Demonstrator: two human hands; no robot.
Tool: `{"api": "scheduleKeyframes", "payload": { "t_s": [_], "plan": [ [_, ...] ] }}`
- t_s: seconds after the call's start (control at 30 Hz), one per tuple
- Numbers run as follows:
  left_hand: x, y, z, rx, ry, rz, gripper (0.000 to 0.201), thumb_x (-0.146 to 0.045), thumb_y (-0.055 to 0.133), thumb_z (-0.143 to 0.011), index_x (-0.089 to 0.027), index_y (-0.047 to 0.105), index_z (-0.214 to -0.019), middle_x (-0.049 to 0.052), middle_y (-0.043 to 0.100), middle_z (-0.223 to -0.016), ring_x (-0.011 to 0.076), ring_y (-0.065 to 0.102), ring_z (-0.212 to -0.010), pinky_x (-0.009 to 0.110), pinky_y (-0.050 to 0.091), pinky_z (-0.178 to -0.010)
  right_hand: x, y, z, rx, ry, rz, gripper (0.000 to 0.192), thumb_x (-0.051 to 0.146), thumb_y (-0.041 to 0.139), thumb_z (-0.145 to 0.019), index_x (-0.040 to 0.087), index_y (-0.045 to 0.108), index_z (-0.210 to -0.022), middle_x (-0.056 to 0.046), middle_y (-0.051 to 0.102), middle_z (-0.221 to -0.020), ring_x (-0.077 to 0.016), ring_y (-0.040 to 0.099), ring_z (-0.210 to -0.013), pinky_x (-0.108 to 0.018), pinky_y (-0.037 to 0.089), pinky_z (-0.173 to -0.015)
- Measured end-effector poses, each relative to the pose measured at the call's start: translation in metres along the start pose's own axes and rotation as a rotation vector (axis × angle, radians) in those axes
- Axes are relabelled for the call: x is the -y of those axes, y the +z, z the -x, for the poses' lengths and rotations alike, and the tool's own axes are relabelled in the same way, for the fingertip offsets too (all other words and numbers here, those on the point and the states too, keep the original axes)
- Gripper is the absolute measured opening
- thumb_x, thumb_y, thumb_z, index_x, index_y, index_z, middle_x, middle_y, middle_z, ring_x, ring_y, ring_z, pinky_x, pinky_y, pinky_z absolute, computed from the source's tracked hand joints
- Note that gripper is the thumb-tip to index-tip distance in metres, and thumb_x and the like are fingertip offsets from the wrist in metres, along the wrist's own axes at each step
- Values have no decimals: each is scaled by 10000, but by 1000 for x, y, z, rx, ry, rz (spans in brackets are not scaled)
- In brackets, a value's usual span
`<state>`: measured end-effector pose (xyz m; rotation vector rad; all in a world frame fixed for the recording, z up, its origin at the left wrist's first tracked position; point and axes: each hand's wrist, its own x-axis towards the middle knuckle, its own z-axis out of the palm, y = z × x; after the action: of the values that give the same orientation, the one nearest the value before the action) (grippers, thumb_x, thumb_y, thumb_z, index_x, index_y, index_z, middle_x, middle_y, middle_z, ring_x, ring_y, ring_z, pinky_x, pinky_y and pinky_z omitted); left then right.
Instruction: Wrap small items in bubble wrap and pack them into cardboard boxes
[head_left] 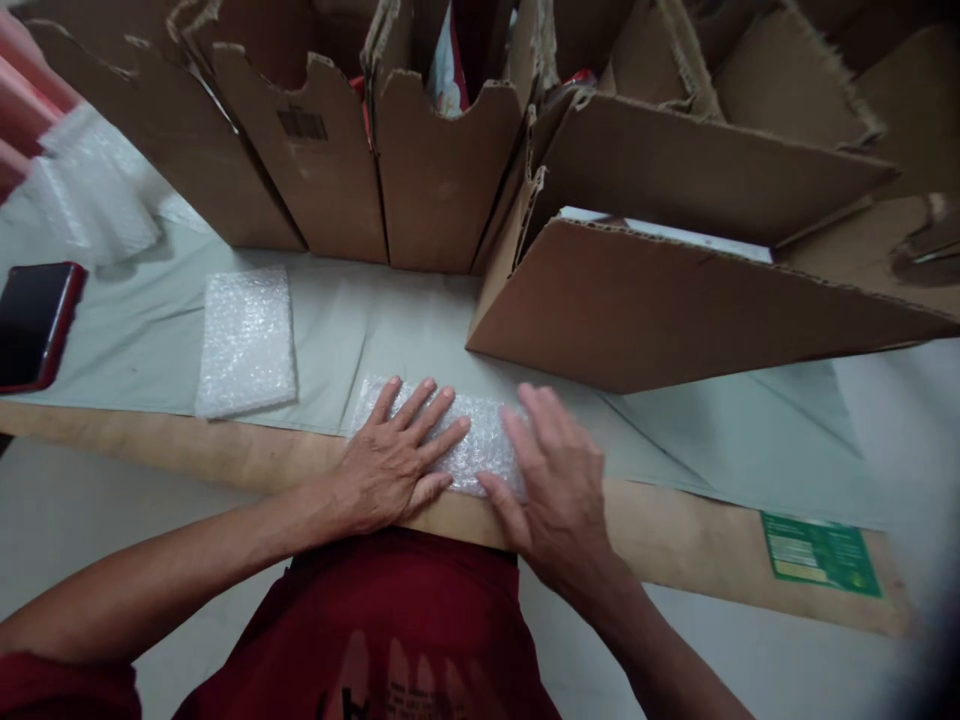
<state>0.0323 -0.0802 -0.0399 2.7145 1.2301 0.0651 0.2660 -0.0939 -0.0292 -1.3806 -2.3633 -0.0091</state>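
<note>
Two hands flat on one bubble wrap pad (480, 445), near the front edge of the surface (675, 540). Left hand (394, 460) open, fingers spread, palm down on the left half of the pad. Right hand (559, 480) open too, fingers together, pressing the right end, thumb along the near edge. No closed grip on either side; nothing pinched or lifted, just pushing down. Pad lying partly on a pale green cloth (352, 330) and partly on the bare brown edge.

One more bubble wrap pad (246, 340) to the left, flat on the cloth, well apart from both hands. Farther left, a dark phone in a red case (34, 325), screen up, at the picture's edge. Above the phone, a blurry heap of more bubble wrap (94, 190).

Many cardboard boxes (442, 170) standing in a row at the back, tops torn and open. One big cardboard box (645, 310) tipped toward the right, its corner just behind the right hand. Something white and red inside the middle box, too hidden to tell.

One green sticker (821, 555) on the brown edge, far right. Red shirt (405, 630) at the bottom, right against the front edge.
</note>
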Motion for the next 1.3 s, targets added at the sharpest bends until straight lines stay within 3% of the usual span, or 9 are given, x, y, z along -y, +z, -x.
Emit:
{"api": "scheduleKeyframes", "payload": {
  "t_s": [0.23,0.4,0.63,0.73,0.83,1.0,1.1,1.2,1.3],
  "plan": [
    [-3,2,2,-31,-2,58,613,-480,484,-1049,-257,350,-1604,150,337,-1707,409,270,-1588,682,139,-1273,-7,14,5,229,-135,-62,593,458,369,-1082,133,400,-1576,-169,502,-1603,-300,436,-1495,-488,339,-1214],
    [17,-10,8,-189,-117,128,523,-380,467,-1054,-222,420,-1551,158,336,-1698,358,259,-1596,591,256,-1276,-34,-8,-17,213,30,-116,493,411,354,-1084,176,567,-1461,-136,635,-1470,-315,567,-1345,-500,466,-1071],
    [58,-23,16,-150,-291,66,348,-348,633,-917,-158,668,-1207,203,509,-1531,457,340,-1516,657,356,-1202,-46,5,-34,244,85,-80,277,347,534,-980,182,730,-1086,-149,644,-1442,-353,598,-1259,-505,471,-1006],
    [56,-20,14,-139,-316,92,226,-314,689,-865,-174,691,-1042,183,529,-1514,447,351,-1506,628,399,-1179,-40,6,-33,216,128,-165,184,310,560,-948,198,704,-925,-130,682,-1382,-330,621,-1198,-471,472,-964],
    [46,-21,10,-152,-348,90,132,-249,687,-850,-185,680,-965,162,641,-1359,392,536,-1320,568,485,-1073,-33,-1,-33,247,195,-207,137,285,576,-924,209,690,-915,-106,745,-1221,-302,648,-1067,-443,459,-912],
    [32,-27,8,-107,-427,108,126,-187,642,-865,-185,667,-989,119,716,-983,323,645,-987,497,530,-890,-28,-15,-51,398,257,-191,270,249,613,-891,184,684,-1143,-108,761,-1102,-292,648,-1031,-415,425,-911],
    [28,-26,10,-140,-452,213,314,-145,622,-836,-156,645,-1149,124,714,-1016,305,655,-971,486,536,-894,-31,-21,-65,508,214,-187,138,203,612,-852,190,696,-961,-88,750,-947,-265,628,-928,-376,415,-831],
    [32,-28,16,-183,-467,445,570,-126,573,-799,-170,547,-1366,98,699,-1076,224,651,-837,399,562,-792,-28,-30,-64,494,151,-252,89,121,583,-800,198,620,-776,-57,704,-877,-218,590,-859,-343,402,-789],
    [45,-47,21,-175,-455,683,656,-135,513,-788,-189,490,-1442,89,678,-1112,160,621,-729,293,535,-642,-11,-40,-43,401,193,-468,132,150,566,-845,207,641,-938,-35,693,-918,-165,570,-754,-309,420,-726]
  ]
}}
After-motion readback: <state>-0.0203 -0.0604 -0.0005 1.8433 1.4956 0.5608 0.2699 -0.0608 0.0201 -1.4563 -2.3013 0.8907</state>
